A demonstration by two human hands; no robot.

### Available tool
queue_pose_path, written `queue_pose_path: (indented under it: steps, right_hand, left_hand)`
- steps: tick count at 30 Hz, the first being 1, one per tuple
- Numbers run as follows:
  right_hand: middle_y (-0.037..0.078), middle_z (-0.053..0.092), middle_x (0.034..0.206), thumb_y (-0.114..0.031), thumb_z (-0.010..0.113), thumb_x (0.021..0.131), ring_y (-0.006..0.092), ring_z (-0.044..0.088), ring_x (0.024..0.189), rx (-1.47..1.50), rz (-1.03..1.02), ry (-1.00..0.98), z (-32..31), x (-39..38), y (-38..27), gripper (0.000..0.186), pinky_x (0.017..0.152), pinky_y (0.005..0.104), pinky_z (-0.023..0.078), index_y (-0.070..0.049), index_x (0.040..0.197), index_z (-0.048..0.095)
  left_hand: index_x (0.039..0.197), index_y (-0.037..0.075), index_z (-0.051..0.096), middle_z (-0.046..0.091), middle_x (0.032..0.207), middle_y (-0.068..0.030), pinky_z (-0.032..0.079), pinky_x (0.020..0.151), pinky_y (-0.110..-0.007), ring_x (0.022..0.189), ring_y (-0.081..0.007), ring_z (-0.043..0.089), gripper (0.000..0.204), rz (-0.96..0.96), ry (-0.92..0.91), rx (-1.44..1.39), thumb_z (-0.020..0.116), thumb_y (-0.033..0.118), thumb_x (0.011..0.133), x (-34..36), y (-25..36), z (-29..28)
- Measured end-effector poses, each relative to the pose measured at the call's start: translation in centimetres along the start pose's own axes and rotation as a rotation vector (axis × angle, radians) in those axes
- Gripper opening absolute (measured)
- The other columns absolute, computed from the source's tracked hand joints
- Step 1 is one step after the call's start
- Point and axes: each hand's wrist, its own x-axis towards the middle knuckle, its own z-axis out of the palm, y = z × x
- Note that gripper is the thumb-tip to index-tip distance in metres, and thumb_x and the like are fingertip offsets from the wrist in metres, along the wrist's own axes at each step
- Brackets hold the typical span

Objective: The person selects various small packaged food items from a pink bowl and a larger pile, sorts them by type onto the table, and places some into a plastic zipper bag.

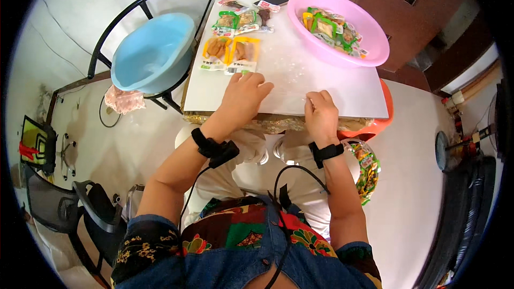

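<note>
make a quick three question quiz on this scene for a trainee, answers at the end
1. True or false: the round pink plastic basin on the white rectangular tabletop is empty.
2. How many flat yellow food packets lie side by side just beyond the person's left hand?
3. What does the light-blue plastic basin rest on?

Key:
1. False; it holds a heap of small colourful wrapped packets.
2. Two.
3. A black tubular-framed chair.
</note>
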Motion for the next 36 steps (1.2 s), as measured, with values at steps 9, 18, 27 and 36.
queue_pose_path:
  steps: [9, 18, 27, 36]
  right_hand:
    - [0.014, 0.057, 0.080, -0.002, 0.059, 0.078, 0.0354, 0.058, 0.070, 0.054, -0.001, -0.035, 1.6, -0.1, 1.6, 0.007, 0.061, 0.0420, 0.048, -0.004, 0.084, 0.060]
    - [0.012, 0.059, 0.080, -0.004, 0.061, 0.075, 0.0332, 0.058, 0.069, 0.084, 0.060, -0.056, 1.3, 1.0, 0.1, 0.009, 0.060, 0.0409, 0.047, -0.006, 0.085, 0.061]
    - [0.012, 0.057, 0.076, -0.010, 0.063, 0.078, 0.0324, 0.057, 0.069, 0.163, 0.095, -0.196, 1.9, 0.9, -0.7, 0.007, 0.060, 0.0406, 0.045, -0.006, 0.083, 0.061]
    - [0.013, 0.056, 0.073, -0.011, 0.062, 0.080, 0.0323, 0.057, 0.068, 0.157, 0.093, -0.175, 2.4, 0.8, -1.1, 0.007, 0.060, 0.0407, 0.045, -0.004, 0.080, 0.061]
  left_hand:
    - [0.115, 0.004, 0.059, 0.059, 0.109, -0.0181, 0.046, 0.085, -0.044, 0.102, -0.0357, 0.056, 0.050, -0.263, -0.002, -0.147, 0.072, 0.033, 0.077, -0.9, -6.5, -0.9]
    - [0.100, 0.002, 0.056, 0.062, 0.106, -0.0200, 0.047, 0.083, -0.049, 0.100, -0.0372, 0.058, 0.045, -0.790, -0.251, 0.213, 0.069, 0.039, 0.077, 0.5, -13.9, 1.5]
    - [0.100, -0.001, 0.061, 0.063, 0.085, -0.0058, 0.047, 0.056, -0.023, 0.072, -0.0084, 0.059, 0.020, -1.147, 0.088, -1.037, 0.064, 0.012, 0.084, -1.4, -16.3, 1.0]
    - [0.116, 0.000, 0.054, 0.063, 0.091, -0.0043, 0.048, 0.051, -0.022, 0.063, -0.0102, 0.057, 0.028, -1.047, 0.331, -1.468, 0.054, 0.006, 0.088, -9.4, -8.1, -5.5]
